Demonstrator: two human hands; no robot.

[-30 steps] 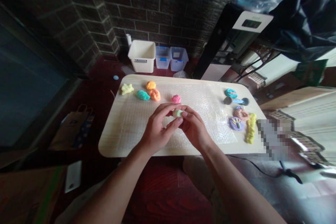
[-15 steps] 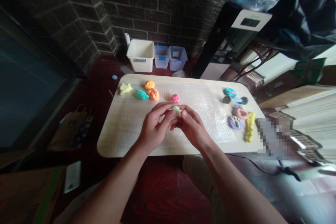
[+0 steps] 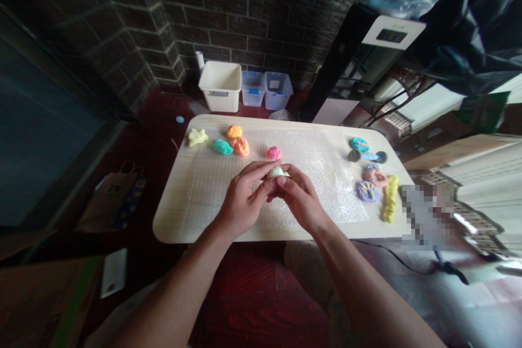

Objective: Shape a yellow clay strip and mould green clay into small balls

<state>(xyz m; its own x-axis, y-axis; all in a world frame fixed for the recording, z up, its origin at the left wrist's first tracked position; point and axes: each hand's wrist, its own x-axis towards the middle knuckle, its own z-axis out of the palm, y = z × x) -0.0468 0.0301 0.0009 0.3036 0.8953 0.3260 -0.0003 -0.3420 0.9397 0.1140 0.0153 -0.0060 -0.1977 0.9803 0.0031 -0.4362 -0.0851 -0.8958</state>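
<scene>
A small lump of pale green modelling clay (image 3: 277, 172) is pinched between both hands above the bubble wrap. My left hand (image 3: 244, 193) is closed on its left side, thumb and fingers bent round it. From the right, my right hand (image 3: 299, 196) grips it too, thumb tip close to the left thumb. Fingers hide the lump's underside. Just beyond the hands sits a pink clay ball (image 3: 273, 153). Further left lie an orange clay piece (image 3: 241, 146), a yellow-orange lump (image 3: 234, 131), a teal lump (image 3: 222, 146) and a pale yellow star-like piece (image 3: 198, 137).
Bubble wrap (image 3: 212, 196) covers much of the wooden table (image 3: 171, 217). At its right are a purple disc (image 3: 367, 192), a yellow strip (image 3: 390, 198), a brownish-pink piece (image 3: 376, 176), a blue dumbbell-like piece (image 3: 367, 156) and a teal disc (image 3: 359, 144). Bins (image 3: 220, 92) stand behind the table.
The thumbs have come closer together, and the pale green clay now shows more above them, extending to the right. The whole view has shifted slightly.
</scene>
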